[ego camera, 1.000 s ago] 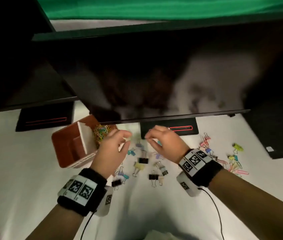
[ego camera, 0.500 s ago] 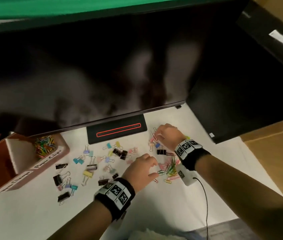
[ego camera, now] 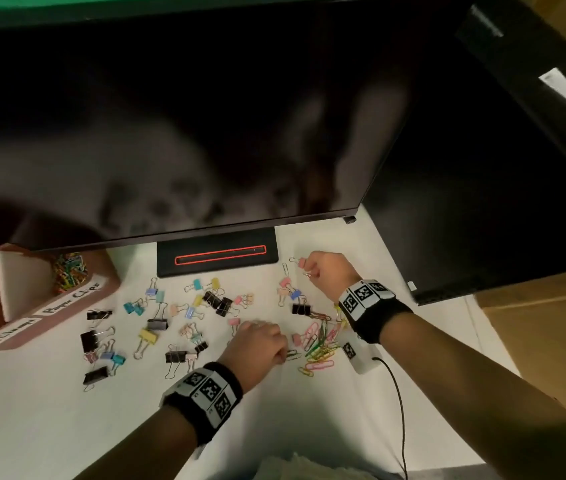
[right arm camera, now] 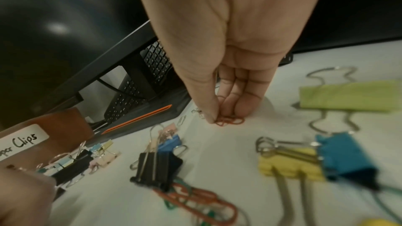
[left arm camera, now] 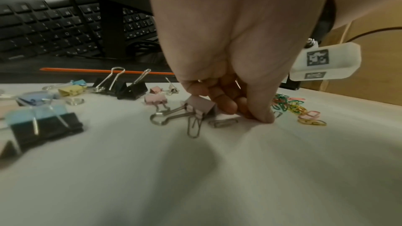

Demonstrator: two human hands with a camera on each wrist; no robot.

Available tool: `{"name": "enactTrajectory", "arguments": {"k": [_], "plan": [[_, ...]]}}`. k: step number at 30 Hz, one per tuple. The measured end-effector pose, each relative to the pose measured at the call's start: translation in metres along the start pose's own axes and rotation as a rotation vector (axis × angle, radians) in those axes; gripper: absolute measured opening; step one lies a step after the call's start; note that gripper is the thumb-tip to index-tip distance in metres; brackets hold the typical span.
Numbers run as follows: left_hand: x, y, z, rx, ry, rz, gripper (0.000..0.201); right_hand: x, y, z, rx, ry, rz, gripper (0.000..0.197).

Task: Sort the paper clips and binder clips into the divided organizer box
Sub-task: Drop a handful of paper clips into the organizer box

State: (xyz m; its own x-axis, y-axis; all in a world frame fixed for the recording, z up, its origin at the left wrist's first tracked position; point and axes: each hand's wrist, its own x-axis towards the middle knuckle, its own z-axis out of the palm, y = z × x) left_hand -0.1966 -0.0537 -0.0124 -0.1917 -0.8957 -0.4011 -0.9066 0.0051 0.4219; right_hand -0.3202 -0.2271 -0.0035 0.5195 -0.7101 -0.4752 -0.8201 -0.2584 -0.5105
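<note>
Organizer box (ego camera: 77,299) cut off left | left hand (ego camera: 257,346) fingers curled, contents unclear | right hand (right arm camera: 219,82) pinching red paper clip (right arm camera: 230,121).

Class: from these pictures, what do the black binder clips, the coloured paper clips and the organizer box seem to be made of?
Black binder clips: likely painted sheet metal, folded, with shiny bare wire handles.
Coloured paper clips: bent wire, apparently with a glossy coloured coating.
Organizer box: brown matte walls and white dividers, perhaps card or wood; unclear. Its paper labels are handwritten.
</note>
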Motion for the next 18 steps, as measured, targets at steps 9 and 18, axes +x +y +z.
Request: {"name": "enactTrajectory", "arguments": {"k": [9, 18], "plan": [[0.0, 0.013, 0.01, -0.137, 0.125, -0.016, 0.025, -0.007, 0.021, -0.004, -0.108, -0.024, -0.046, 0.027], [0.011, 0.019, 0.019, -0.204, 0.234, -0.127, 0.005, -0.002, 0.011, 0.001, -0.134, -0.042, -0.024, 0.027]]}}
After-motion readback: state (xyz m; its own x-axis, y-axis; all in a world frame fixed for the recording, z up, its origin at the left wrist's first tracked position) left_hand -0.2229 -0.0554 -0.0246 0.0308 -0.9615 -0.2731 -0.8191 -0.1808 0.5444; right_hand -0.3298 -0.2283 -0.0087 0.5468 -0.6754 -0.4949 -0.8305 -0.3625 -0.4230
